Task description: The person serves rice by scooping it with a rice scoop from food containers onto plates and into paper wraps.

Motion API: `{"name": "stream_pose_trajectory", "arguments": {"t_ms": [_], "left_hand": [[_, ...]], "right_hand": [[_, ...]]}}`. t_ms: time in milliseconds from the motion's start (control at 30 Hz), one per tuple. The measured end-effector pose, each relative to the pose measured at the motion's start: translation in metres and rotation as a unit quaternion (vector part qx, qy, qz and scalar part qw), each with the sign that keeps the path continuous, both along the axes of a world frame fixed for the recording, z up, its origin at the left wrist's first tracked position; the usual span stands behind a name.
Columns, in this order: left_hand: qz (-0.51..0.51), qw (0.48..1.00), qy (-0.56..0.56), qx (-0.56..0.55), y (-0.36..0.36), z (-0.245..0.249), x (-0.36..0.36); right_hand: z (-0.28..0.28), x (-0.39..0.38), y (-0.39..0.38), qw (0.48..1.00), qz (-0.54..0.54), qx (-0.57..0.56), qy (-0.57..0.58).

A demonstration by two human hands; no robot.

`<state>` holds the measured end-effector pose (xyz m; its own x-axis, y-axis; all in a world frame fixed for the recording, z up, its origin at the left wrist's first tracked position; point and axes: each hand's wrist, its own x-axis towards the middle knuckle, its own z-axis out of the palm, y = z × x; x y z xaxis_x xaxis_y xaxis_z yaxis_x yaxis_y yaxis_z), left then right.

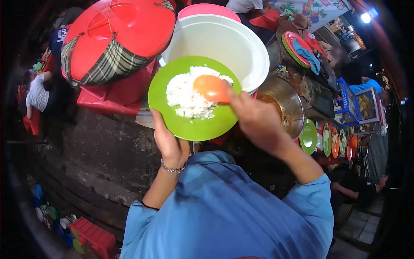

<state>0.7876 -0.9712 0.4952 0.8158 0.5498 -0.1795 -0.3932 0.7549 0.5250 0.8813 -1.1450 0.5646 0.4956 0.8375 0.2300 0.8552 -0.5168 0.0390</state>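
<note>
My left hand (169, 140), a chain bracelet at its wrist, grips the lower left rim of a green plate (207, 128). White rice (185, 93) lies heaped in the middle of the plate. An orange plastic scoop (210, 87) rests against the rice, its rounded back facing up. The scoop's near end is in the closed fingers of my right hand (256, 116), which cover its handle. Behind the plate, and partly covered by it, stands a large white tub (254, 52) with a pale inside.
A red lid (138, 26) with checked cloth tied over it covers a container at left. To the right are a metal pot (293, 108) of brownish food, a row of plates (308, 137) and a blue basket (348, 103). Several people sit or stand around.
</note>
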Motion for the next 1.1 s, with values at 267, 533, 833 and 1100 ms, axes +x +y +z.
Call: {"name": "stream_pose_trajectory", "arguments": {"t_ms": [267,533,833,1100], "left_hand": [[0.010,1.000,0.024,0.003,0.004,0.001,0.011],[0.001,0.999,0.042,-0.001,0.013,0.000,0.021],[0.024,0.998,0.055,0.014,0.017,-0.012,0.024],[0.039,0.997,0.062,0.002,0.020,-0.012,0.028]], "right_hand": [[0.017,0.031,-0.027,0.995,0.065,-0.068,0.023],[0.009,0.079,-0.004,0.990,0.066,-0.010,0.127],[0.037,0.105,-0.020,0.991,0.031,0.074,0.104],[0.036,0.102,-0.017,0.988,0.084,-0.127,-0.030]]}}
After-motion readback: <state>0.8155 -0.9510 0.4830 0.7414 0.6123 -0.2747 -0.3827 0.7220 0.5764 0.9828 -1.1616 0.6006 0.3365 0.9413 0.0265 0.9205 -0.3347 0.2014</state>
